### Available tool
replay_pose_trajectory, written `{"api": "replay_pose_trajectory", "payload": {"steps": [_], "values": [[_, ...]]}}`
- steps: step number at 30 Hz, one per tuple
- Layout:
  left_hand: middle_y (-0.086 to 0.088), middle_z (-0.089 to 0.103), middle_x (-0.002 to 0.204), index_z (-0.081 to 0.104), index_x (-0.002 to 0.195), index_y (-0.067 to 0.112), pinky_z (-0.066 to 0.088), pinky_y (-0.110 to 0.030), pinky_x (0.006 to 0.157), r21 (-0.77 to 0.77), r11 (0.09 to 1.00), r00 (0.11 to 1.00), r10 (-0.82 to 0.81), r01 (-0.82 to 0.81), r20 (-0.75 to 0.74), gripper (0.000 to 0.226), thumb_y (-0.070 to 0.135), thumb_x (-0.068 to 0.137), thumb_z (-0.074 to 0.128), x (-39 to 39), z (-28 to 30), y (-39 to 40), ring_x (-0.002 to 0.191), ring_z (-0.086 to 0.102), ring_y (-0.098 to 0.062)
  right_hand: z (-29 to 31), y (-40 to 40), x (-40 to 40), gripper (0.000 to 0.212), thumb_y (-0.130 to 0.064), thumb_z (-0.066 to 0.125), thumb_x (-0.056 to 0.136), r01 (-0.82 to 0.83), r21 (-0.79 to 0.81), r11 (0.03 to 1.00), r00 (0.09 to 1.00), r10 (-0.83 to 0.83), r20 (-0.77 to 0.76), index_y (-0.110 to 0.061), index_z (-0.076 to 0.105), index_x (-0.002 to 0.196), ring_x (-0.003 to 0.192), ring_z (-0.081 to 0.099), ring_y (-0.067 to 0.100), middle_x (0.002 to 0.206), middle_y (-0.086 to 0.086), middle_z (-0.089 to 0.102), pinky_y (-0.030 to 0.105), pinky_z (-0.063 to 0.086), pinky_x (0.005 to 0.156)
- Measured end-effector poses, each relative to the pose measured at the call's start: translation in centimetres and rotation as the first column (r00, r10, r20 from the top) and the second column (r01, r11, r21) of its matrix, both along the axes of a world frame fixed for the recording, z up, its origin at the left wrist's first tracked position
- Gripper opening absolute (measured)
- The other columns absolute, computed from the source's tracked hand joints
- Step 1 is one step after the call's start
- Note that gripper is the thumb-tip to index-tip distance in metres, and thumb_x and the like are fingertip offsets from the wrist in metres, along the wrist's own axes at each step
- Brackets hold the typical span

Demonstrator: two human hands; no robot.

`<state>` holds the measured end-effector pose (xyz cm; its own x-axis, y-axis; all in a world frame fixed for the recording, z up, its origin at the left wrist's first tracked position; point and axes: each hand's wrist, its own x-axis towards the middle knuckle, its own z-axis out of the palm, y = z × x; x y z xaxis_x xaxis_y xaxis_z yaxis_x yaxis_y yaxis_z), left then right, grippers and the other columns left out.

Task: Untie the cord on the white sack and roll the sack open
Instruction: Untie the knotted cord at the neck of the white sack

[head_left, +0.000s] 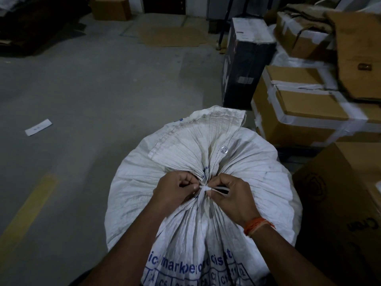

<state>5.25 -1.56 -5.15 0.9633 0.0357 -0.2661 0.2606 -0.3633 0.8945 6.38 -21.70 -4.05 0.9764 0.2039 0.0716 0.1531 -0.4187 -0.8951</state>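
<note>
A full white woven sack (144,182) with blue print stands upright in front of me, its neck gathered into tight pleats. A white cord (204,189) is knotted round the gathered neck. My left hand (175,193) pinches the cord at the knot's left side with curled fingers. My right hand (228,195), an orange thread on its wrist, pinches a flat strand of the cord on the right side. The sack's loose top edge with a metal eyelet (224,149) fans out behind the knot.
Taped cardboard boxes (299,108) are stacked to the right, with a dark box (245,58) behind them and a large carton (340,203) close to the sack. A concrete floor with a yellow line (31,207) and a paper slip (38,127) lies to the left.
</note>
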Motion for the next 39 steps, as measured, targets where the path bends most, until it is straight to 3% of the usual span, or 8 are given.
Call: {"api": "replay_pose_trajectory", "payload": {"steps": [8, 11, 16, 23, 27, 29, 32, 39], "values": [[0.012, 0.081, 0.078, 0.079, 0.077, 0.032, 0.056, -0.038, 0.081, 0.039, 0.999, 1.000, 0.000, -0.001, 0.031, 0.011, 0.027, 0.086, 0.077, 0.1, 0.0, -0.6, 0.074, 0.072, -0.005, 0.1, -0.1, -0.1, 0.014, -0.007, 0.084, 0.077, -0.004, -0.009, 1.000, 1.000, 0.004, 0.002, -0.018, 0.075, 0.078, 0.081, 0.071, -0.001, 0.080, -0.010, 0.076, 0.009, 0.052, 0.074], [0.009, 0.082, 0.080, 0.080, 0.077, 0.030, 0.059, -0.044, 0.086, 0.019, 1.000, 1.000, -0.012, 0.011, 0.025, 0.018, 0.018, 0.089, 0.078, 0.0, -0.1, -1.0, 0.076, 0.073, -0.006, 0.1, 0.0, 0.0, 0.014, -0.008, 0.084, 0.077, -0.003, -0.020, 1.000, 1.000, 0.003, -0.004, -0.020, 0.075, 0.078, 0.080, 0.071, 0.001, 0.079, -0.011, 0.076, 0.013, 0.054, 0.074], [0.005, 0.082, 0.083, 0.080, 0.082, 0.028, 0.060, -0.057, 0.093, 0.021, 1.000, 1.000, -0.004, 0.004, 0.017, 0.009, 0.024, 0.088, 0.077, -0.2, 0.0, -1.3, 0.086, 0.079, -0.019, 0.1, -0.1, 0.0, 0.014, -0.009, 0.084, 0.078, -0.012, -0.021, 1.000, 1.000, 0.012, -0.009, -0.020, 0.075, 0.078, 0.080, 0.071, 0.002, 0.079, -0.010, 0.076, 0.017, 0.057, 0.074], [0.007, 0.082, 0.081, 0.080, 0.084, 0.031, 0.062, -0.048, 0.087, -0.005, 0.995, 0.995, 0.103, -0.103, 0.016, 0.022, 0.050, 0.083, 0.070, -0.5, 1.4, -1.0, 0.082, 0.078, -0.016, 0.1, -0.1, 0.0, 0.014, -0.008, 0.083, 0.078, -0.005, -0.017, 1.000, 1.000, 0.005, -0.014, -0.019, 0.076, 0.079, 0.081, 0.071, 0.002, 0.081, -0.009, 0.076, 0.015, 0.055, 0.075], [0.004, 0.078, 0.082, 0.079, 0.086, 0.028, 0.056, -0.039, 0.082, -0.157, 0.986, 0.998, 0.058, -0.061, -0.027, 0.040, 0.065, 0.073, 0.072, -1.0, 2.8, -1.8, 0.078, 0.070, -0.011, 0.2, 0.0, 0.0, 0.015, -0.007, 0.082, 0.078, -0.008, -0.022, 1.000, 1.000, 0.007, -0.030, -0.021, 0.075, 0.080, 0.082, 0.072, 0.002, 0.082, -0.009, 0.077, 0.022, 0.059, 0.079], [0.009, 0.077, 0.081, 0.076, 0.090, 0.034, 0.056, -0.038, 0.084, -0.058, 0.998, 1.000, 0.012, -0.012, 0.000, 0.035, 0.063, 0.070, 0.075, -1.3, 2.7, -2.3, 0.078, 0.070, -0.008, 0.3, 0.1, -0.1, 0.019, -0.006, 0.082, 0.078, -0.010, -0.003, 1.000, 0.999, 0.010, -0.033, -0.024, 0.075, 0.077, 0.081, 0.072, 0.001, 0.081, -0.010, 0.077, 0.021, 0.058, 0.078], [0.018, 0.073, 0.073, 0.072, 0.091, 0.043, 0.057, -0.051, 0.093, 0.151, 0.988, 0.998, 0.022, -0.031, 0.059, 0.026, 0.053, 0.067, 0.073, -1.3, 2.0, -2.2, 0.074, 0.070, -0.003, 0.4, 0.3, -0.2, 0.018, -0.013, 0.085, 0.077, -0.002, 0.008, 1.000, 1.000, 0.003, -0.026, -0.027, 0.074, 0.075, 0.080, 0.072, 0.001, 0.080, -0.013, 0.076, 0.020, 0.057, 0.075], [0.016, 0.075, 0.073, 0.075, 0.089, 0.036, 0.062, -0.046, 0.079, 0.126, 0.991, 0.991, 0.023, -0.039, 0.129, 0.016, 0.045, 0.076, 0.078, -1.1, 1.8, -1.7, 0.071, 0.072, -0.005, 0.5, 0.3, -0.1, 0.018, -0.020, 0.083, 0.075, -0.053, -0.135, 0.989, 0.988, 0.072, 0.137, -0.021, 0.066, 0.081, 0.080, 0.068, 0.006, 0.083, -0.008, 0.069, 0.027, 0.057, 0.072]]}}
